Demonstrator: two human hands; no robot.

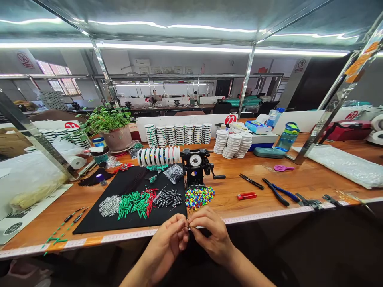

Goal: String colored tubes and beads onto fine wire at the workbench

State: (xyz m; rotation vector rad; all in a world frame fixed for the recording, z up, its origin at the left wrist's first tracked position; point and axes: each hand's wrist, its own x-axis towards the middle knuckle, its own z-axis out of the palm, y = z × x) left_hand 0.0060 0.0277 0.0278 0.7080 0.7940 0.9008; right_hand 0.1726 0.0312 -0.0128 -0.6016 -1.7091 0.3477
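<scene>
At the table's front edge, the fingertips of my left hand [171, 236] and my right hand [212, 234] meet in a pinch. Something thin and dark shows between them, too small to make out. Just beyond lies a heap of coloured beads [199, 197] in yellow, blue, red, green and white. On a black mat [89, 223] to the left are small silver pieces [110, 205], green tubes [134, 206], red strips [151, 199] and black cylindrical pieces [169, 198].
Behind the beads stands a black hand-cranked winder [196, 167] carrying white spools [158, 156]. To the right lie a red lighter [246, 195], black tweezers [251, 181] and blue-handled pliers [281, 192]. Finished-looking green-and-black strands [60, 231] lie at left. A potted plant [118, 137] stands behind.
</scene>
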